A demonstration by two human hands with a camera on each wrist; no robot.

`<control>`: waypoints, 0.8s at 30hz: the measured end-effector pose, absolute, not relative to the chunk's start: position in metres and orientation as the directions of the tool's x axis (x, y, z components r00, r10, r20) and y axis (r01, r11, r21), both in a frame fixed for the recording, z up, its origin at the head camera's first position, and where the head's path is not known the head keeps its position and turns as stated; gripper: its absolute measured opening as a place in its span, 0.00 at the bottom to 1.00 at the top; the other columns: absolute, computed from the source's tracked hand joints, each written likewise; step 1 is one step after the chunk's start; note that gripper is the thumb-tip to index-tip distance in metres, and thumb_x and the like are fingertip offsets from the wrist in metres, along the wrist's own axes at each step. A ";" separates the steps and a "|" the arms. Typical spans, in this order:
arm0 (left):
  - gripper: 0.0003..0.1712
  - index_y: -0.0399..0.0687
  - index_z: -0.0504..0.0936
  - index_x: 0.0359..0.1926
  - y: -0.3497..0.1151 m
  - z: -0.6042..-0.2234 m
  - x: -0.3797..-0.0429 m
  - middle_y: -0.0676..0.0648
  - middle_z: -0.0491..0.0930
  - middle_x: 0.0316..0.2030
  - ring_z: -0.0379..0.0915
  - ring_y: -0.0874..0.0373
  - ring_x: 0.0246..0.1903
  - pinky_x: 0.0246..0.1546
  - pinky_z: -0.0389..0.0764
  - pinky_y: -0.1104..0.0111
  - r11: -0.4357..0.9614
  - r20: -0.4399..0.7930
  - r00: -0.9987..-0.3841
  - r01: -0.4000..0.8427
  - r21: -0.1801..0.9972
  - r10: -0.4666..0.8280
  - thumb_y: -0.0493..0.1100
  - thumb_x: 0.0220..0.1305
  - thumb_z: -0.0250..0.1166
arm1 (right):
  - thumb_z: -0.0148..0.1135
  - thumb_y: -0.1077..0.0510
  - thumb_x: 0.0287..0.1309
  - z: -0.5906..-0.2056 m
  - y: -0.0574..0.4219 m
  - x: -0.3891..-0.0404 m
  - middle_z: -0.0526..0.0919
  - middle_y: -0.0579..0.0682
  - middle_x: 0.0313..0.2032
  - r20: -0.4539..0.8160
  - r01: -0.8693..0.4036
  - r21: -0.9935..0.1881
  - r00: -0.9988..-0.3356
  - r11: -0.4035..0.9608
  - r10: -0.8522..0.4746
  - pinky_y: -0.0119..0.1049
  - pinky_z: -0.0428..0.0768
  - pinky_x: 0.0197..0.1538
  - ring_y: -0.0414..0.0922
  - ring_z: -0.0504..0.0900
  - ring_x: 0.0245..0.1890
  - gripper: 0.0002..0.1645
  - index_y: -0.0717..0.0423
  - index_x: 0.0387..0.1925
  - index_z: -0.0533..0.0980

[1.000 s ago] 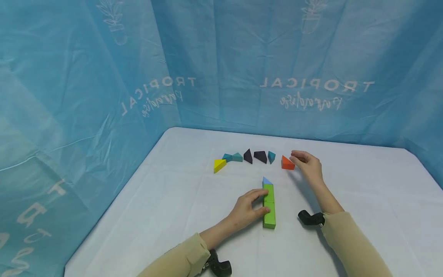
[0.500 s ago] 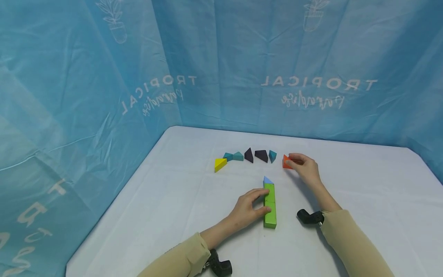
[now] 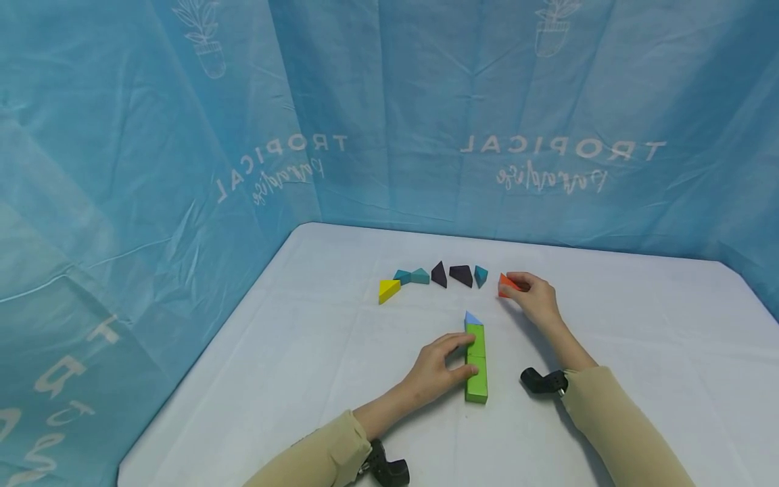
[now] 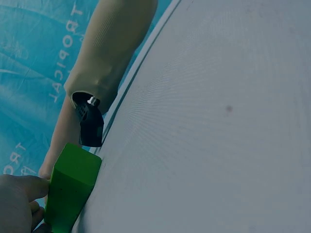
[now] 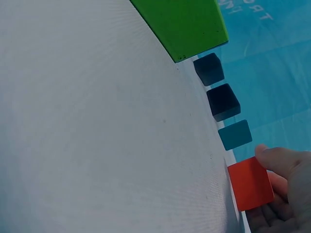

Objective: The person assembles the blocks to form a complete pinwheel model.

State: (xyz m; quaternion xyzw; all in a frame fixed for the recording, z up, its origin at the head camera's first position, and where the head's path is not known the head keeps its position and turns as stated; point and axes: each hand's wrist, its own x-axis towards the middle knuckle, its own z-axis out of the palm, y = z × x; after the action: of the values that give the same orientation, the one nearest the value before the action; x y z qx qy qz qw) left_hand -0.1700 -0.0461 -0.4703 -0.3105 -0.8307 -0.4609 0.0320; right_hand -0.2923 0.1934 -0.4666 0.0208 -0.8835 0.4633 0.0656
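Note:
Two green blocks, a far one and a near one, lie end to end on the white table, a blue triangular block against their far end. My left hand rests its fingertips on the far green block and its thumb on the near one. In the left wrist view, the thumb touches a side of the green block. Farther right, my right hand pinches an orange triangular block between thumb and fingers. The right wrist view shows a square face of this orange block at the table surface.
Left of the orange block, a row holds a small teal block, two black blocks, two more teal blocks and a yellow triangular block. A blue printed curtain hangs behind the table.
My right hand has lowered and moved slightly left, closing its thumb and fingers on the orange block. The left hand stays on the green blocks.

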 end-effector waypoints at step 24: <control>0.29 0.41 0.72 0.61 -0.046 -0.471 -0.170 0.48 0.72 0.59 0.64 0.60 0.61 0.60 0.66 0.71 0.368 0.347 -0.802 0.549 0.751 0.487 0.45 0.61 0.66 | 0.64 0.51 0.58 -0.472 0.194 -0.293 0.78 0.62 0.49 0.129 -0.091 -0.805 -0.991 0.586 0.024 0.50 0.75 0.52 0.55 0.74 0.48 0.27 0.63 0.55 0.74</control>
State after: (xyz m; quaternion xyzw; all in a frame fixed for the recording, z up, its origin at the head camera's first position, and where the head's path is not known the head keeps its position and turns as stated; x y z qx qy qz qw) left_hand -0.1699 -0.0459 -0.4711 -0.3132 -0.8264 -0.4668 0.0333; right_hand -0.2933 0.1939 -0.4717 0.0188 -0.8883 0.4545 0.0629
